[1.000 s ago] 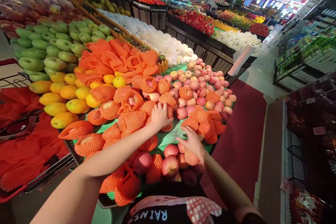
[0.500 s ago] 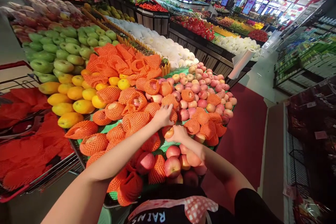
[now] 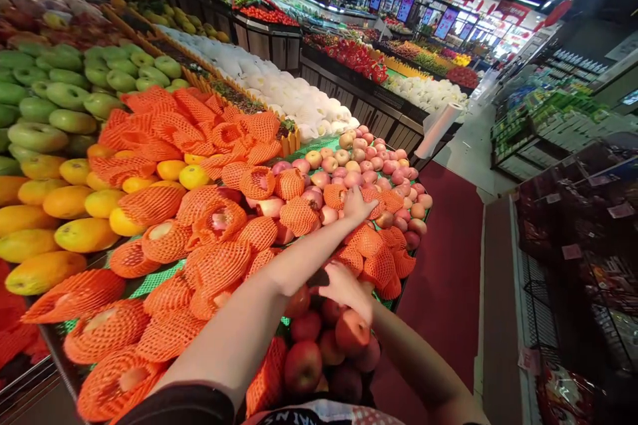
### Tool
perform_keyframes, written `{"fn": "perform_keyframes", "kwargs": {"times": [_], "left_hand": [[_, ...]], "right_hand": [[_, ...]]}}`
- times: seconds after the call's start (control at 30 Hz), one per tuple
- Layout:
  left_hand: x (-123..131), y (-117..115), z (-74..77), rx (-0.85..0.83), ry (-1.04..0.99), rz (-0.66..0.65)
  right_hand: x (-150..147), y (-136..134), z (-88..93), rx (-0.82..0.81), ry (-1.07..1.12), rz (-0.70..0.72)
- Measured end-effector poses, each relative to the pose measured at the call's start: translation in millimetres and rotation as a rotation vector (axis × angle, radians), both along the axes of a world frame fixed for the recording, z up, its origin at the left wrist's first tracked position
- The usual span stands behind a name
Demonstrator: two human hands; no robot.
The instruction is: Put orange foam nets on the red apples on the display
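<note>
While the left hand [image 3: 357, 207] had shifted rightward to netted apples [image 3: 367, 242] right of centre, its grip unclear, the right hand [image 3: 343, 285] hung, fingers parted, by loose apples [image 3: 303, 365] lower down. Green mesh [image 3: 155, 278] lined the tabletop [image 3: 60, 357]; shelves [image 3: 548, 119] stood upper right.

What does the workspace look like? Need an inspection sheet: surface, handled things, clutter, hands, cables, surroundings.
Surface: green mesh mat, mostly covered by fruit.
Handled things: loose round red apples; fruit in orange foam-net sleeves.
Clutter: heap of orange foam-net sleeves beside oval yellow-orange fruit.
Hands: bare left hand over the apples, bare right hand nearer the body; grips unclear.
Cables: nothing seen.
Surroundings: dark red floor strip, round green fruit, white cylindrical roll.
</note>
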State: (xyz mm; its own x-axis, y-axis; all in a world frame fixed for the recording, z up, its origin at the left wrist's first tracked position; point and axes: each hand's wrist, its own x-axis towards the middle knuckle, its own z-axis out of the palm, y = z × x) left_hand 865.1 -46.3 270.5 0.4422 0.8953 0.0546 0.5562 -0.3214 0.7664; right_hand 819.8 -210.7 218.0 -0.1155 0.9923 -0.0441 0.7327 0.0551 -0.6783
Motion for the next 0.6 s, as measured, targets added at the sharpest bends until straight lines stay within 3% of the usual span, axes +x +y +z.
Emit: {"fn": "perform_keyframes", "kwargs": {"times": [0.1, 0.23, 0.4, 0.5, 0.6], "left_hand": [[18, 14, -10.0, 0.029, 0.060, -0.086], [8, 32, -16.6, 0.081, 0.045, -0.332], [-57, 18, -34.8, 0.190, 0.099, -0.498], [-108, -4, -54.7, 0.315, 0.339, -0.651], [-140, -24, -63.4, 0.401, 0.641, -0.679]], "right_hand": [[43, 16, 17.9, 0.133, -0.181, -0.299], [113, 52, 25.7, 0.392, -0.304, -0.670], [160, 97, 4.8, 0.267, -0.073, -0.415], [160, 114, -3.5, 0.295, 0.032, -0.501], [151, 125, -3.5, 0.335, 0.000, -0.596]]}}
